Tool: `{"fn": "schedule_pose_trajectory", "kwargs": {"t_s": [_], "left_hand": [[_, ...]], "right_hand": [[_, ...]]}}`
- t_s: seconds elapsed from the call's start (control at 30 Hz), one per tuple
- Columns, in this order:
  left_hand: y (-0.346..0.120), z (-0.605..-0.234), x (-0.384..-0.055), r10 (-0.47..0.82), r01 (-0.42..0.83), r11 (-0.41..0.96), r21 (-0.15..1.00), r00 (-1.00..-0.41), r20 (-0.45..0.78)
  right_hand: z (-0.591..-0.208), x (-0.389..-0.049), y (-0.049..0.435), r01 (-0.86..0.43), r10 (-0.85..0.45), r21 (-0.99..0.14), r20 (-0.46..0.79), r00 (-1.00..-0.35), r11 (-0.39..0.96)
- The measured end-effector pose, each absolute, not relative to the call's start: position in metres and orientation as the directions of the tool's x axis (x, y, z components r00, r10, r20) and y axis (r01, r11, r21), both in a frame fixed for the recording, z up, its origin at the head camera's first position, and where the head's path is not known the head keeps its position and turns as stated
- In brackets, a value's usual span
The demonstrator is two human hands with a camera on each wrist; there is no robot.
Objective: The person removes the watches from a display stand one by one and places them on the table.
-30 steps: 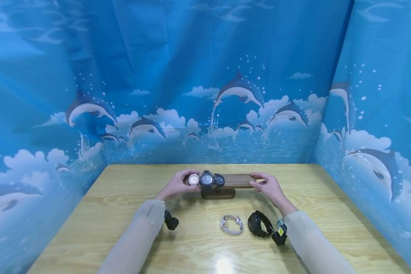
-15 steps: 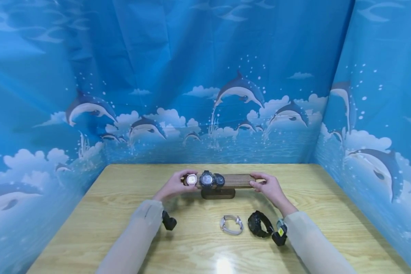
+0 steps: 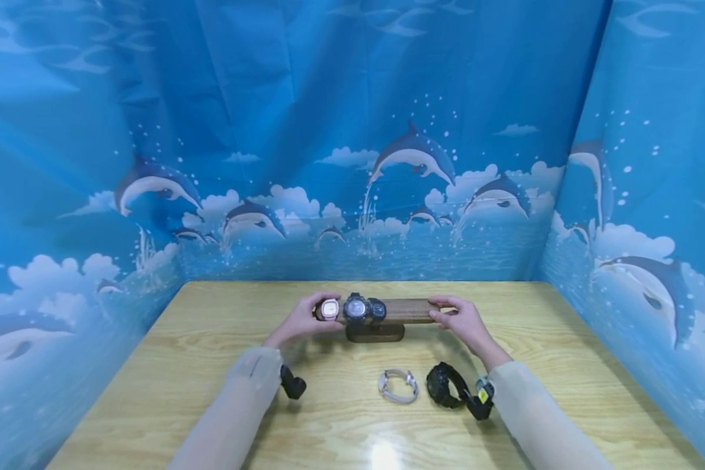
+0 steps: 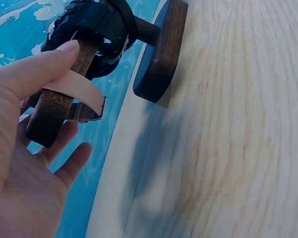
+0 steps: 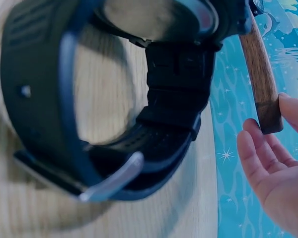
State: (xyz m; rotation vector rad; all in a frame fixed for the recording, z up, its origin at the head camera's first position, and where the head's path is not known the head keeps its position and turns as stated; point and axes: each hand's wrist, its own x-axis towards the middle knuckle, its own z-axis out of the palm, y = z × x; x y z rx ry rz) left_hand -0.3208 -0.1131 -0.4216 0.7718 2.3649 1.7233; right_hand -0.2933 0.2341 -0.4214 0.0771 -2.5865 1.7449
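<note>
Left hand first: we have it gripping the pink-banded watch at the left end of the wooden bar, thumb laid over band and bar, other fingers round the far side. Pink-banded watch is the delta: versus a second ago it sits slightly closer to the bar's left end, and the left hand has gone with it. Net effect, by our read: a bit more gap to its neighbour, so we'd call this a spacing tweak, small.

Next right, no shift we can see: big black watch, then smaller black watch just beside it, both round the bar. We can't tell if those two touch. Base below stands on the bench and carries the bar.

Container-wise, the bar is the holder: three watches on it, all on its left part, bare wood from the smaller black watch to the right hand.

On the bench in front, two more watches, off the bar: pale watch, strap in a loop, then chunky black watch, strap looped too, beside the right wrist camera.

Right hand pinches the bar's right end, thumb against fingers; we judge it's steadying the bar.
</note>
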Motion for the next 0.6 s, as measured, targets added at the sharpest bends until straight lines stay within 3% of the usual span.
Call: {"fn": "schedule_pose_trajectory", "kwargs": {"t_s": [0.33, 0.6], "left_hand": [[-0.113, -0.442, -0.336, 0.414, 0.294, 0.227, 0.928, -0.892, 0.181], [-0.113, -0.432, -0.326, 0.383, 0.275, 0.259, 0.926, -0.909, 0.163]], "right_hand": [[-0.423, -0.295, 0.235, -0.046, -0.056, -0.927, 0.027, -0.998, 0.372], [-0.424, -0.296, 0.237, -0.029, -0.044, -0.927, 0.014, -0.999, 0.374]]}}
